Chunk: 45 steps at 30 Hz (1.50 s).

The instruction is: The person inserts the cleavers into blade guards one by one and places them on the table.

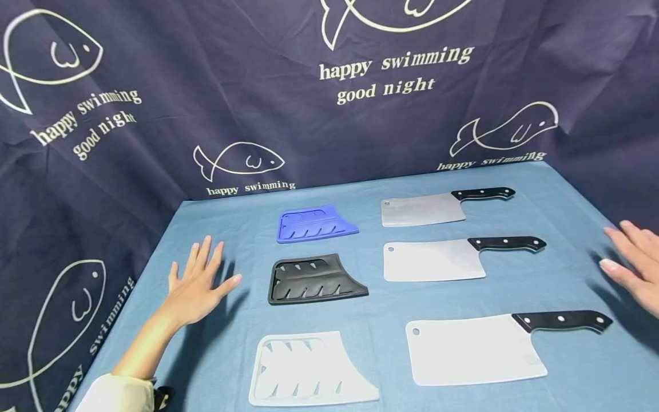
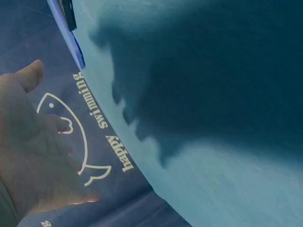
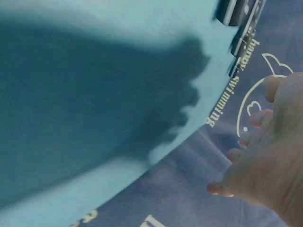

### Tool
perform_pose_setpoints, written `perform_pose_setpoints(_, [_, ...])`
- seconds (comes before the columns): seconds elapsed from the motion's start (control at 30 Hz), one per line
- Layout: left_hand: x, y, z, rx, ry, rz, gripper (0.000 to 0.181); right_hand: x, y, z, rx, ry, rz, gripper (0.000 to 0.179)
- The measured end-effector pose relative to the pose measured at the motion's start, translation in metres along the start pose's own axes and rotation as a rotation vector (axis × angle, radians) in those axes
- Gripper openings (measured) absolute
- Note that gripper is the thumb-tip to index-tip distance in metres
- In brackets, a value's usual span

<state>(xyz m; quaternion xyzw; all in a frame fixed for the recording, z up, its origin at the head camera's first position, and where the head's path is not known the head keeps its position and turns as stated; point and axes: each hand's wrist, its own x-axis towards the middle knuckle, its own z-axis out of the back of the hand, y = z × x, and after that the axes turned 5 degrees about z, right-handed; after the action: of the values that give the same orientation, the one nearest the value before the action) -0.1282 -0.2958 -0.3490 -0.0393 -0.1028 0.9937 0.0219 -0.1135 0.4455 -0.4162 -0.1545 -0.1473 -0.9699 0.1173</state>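
Note:
My left hand [image 1: 198, 286] hovers over the left part of the table with fingers spread, holding nothing. Nearest to it is a black blade cover [image 1: 316, 279]; a blue blade cover [image 1: 314, 223] lies behind that one and a white blade cover [image 1: 311, 369] in front. At the right edge of the head view my right hand [image 1: 635, 263] is partly cut off, its fingers extended and nothing in them. Three black-handled cleavers lie flat in a column: a far cleaver [image 1: 424, 210], a middle cleaver [image 1: 432, 260] and a large near cleaver [image 1: 473, 352], handles towards my right hand.
A blue cloth [image 1: 226, 366] covers the table. Dark blue curtains [image 1: 257, 103] with white fish drawings and lettering stand behind it and along both sides. Both hands cast shadows on the cloth.

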Motion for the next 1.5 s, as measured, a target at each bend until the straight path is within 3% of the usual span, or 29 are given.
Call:
perform_pose_setpoints(0.1, [0.010,-0.005,0.001,0.001,0.008,-0.003,0.088,0.013,0.002,0.004,-0.029,0.055,-0.001,0.066])
perform_pose_setpoints(0.33, [0.039,-0.020,-0.001,-0.039,0.028,-0.011,0.088,0.043,0.018,0.010,-0.055,0.230,-0.109,0.070])
perform_pose_setpoints(0.53, [0.066,-0.038,-0.004,-0.070,0.065,-0.037,0.087,0.069,0.022,0.005,-0.037,0.298,-0.124,0.071])
perform_pose_setpoints(0.77, [0.096,-0.051,-0.001,-0.132,0.130,-0.091,0.088,0.101,0.028,-0.005,0.007,0.336,-0.053,0.070])
perform_pose_setpoints(1.03, [0.127,-0.068,-0.003,-0.144,0.189,-0.102,0.097,0.137,0.045,-0.014,-0.006,0.375,-0.012,0.075])
perform_pose_setpoints(1.5, [0.156,-0.100,-0.012,-0.042,0.265,-0.116,0.114,0.186,0.066,-0.031,0.015,0.413,-0.014,0.073])
